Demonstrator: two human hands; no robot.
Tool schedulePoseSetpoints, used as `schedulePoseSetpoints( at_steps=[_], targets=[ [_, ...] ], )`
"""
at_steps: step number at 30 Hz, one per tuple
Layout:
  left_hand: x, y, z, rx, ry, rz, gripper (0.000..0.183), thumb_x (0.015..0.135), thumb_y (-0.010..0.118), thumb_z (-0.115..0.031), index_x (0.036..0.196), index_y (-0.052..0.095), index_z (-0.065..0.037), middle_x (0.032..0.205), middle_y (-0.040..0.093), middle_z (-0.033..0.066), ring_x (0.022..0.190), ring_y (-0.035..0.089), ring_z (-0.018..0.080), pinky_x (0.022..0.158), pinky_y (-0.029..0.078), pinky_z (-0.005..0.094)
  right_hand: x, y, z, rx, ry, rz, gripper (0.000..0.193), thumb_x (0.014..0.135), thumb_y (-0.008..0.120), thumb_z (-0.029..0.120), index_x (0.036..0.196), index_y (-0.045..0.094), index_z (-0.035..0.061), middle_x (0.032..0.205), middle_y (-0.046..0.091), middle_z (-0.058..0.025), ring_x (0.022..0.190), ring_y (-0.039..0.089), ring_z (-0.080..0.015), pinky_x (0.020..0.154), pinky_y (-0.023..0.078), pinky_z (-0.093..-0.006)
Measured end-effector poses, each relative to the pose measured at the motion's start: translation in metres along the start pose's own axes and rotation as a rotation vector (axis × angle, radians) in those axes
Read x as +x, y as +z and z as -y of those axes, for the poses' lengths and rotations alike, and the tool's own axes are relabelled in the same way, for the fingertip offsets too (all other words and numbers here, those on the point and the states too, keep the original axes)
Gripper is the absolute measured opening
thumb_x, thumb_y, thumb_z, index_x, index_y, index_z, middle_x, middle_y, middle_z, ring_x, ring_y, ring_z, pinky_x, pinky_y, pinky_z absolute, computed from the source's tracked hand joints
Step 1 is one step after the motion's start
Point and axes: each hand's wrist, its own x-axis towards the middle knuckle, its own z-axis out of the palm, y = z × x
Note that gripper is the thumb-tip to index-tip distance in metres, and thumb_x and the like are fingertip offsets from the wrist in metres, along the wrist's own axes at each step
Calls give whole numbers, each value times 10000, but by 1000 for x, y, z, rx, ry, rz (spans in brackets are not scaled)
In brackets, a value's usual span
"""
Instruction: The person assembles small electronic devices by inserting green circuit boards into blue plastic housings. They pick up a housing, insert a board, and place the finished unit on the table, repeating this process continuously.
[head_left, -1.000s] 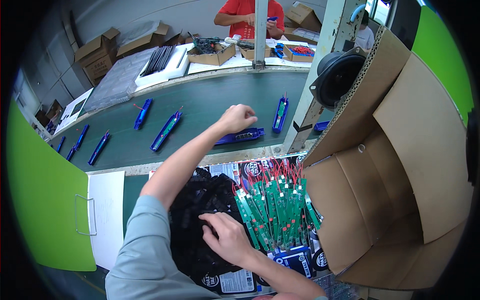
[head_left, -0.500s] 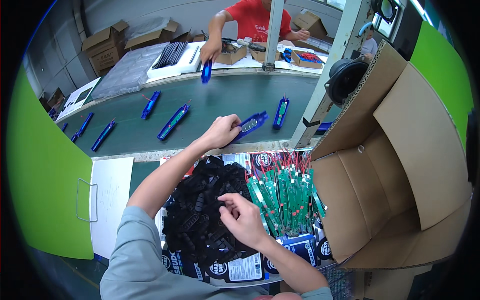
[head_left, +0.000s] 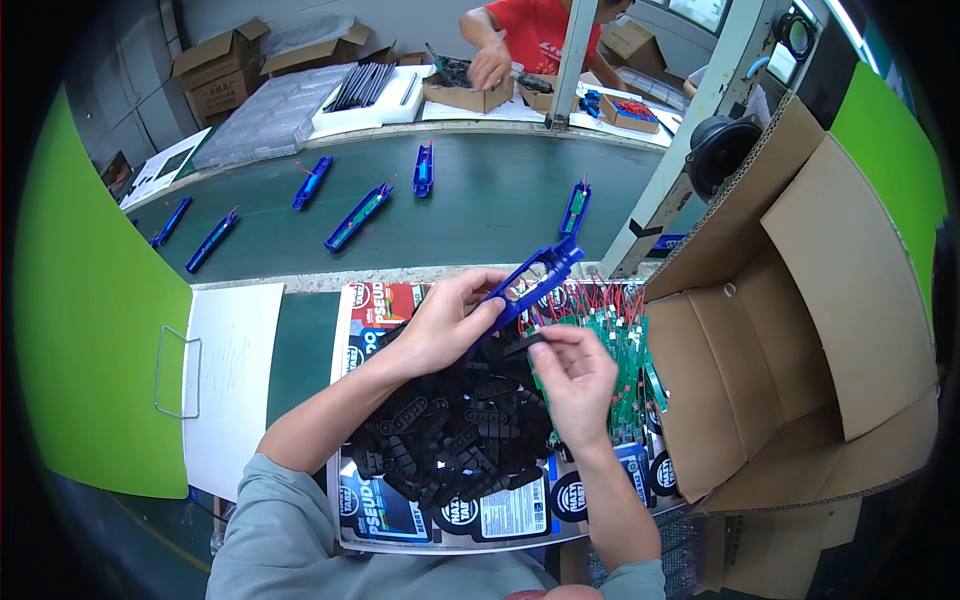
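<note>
The bare left hand (head_left: 440, 325) is held forward, thumb and fingers pinched, its bare forearm (head_left: 338, 410) slanted up from lower left. Close by, the bare right hand (head_left: 578, 385) is held, thumb and fingers bent inward.

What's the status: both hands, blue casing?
Left hand grips the blue casing. Right hand pinches a small black part near it. Pile of black parts below; nothing visibly blocking the hands.

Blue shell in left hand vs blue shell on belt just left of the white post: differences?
Place: the held shell is in the left hand; the belt shell lies on the belt.
Contents: the belt shell shows a green board; no board shows in the held shell.
Slant: the held shell slants farther rightward than the belt shell.
Shared: both blue, long.
</note>
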Motion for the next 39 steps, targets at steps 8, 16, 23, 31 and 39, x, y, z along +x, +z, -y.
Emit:
schedulePoseSetpoints(
  at_steps=[8,16,23,31,39],
  targets=[
    [-19,9,-10,263,18,21,313,954,631,-7,1248,628,100,1098,676,84,982,633,89,873,543,271,12,3,34,-608,-447,-267,214,800,802,13,1008,760,32,960,583,-71,819,556,-184,714,447,-323],
    [-24,20,-9,301,104,-16,247,912,719,-49,1132,706,62,939,708,91,838,649,101,753,540,280,4,8,30,-998,-610,-316,211,785,832,76,976,742,69,948,544,-64,891,526,-235,789,393,-371],
    [-30,22,-8,519,498,-178,183,852,754,-41,1019,728,28,815,664,146,711,669,262,622,523,352,4,9,35,-691,-379,-364,629,739,850,46,1274,520,32,1112,485,-81,981,473,-179,843,395,-343],
    [-31,28,-7,554,476,-119,352,864,719,-26,1215,694,-3,974,695,151,838,710,318,719,571,389,11,-8,39,-260,-25,-120,485,831,816,28,1257,583,8,991,591,13,820,512,-45,716,383,-196],
    [-27,9,-20,203,159,-180,296,935,698,-63,1215,703,34,1031,747,151,923,698,192,831,538,329,10,-49,79,-369,-155,-260,215,946,702,20,1147,676,-53,921,677,-38,806,613,-69,707,487,-218]
  ],
)
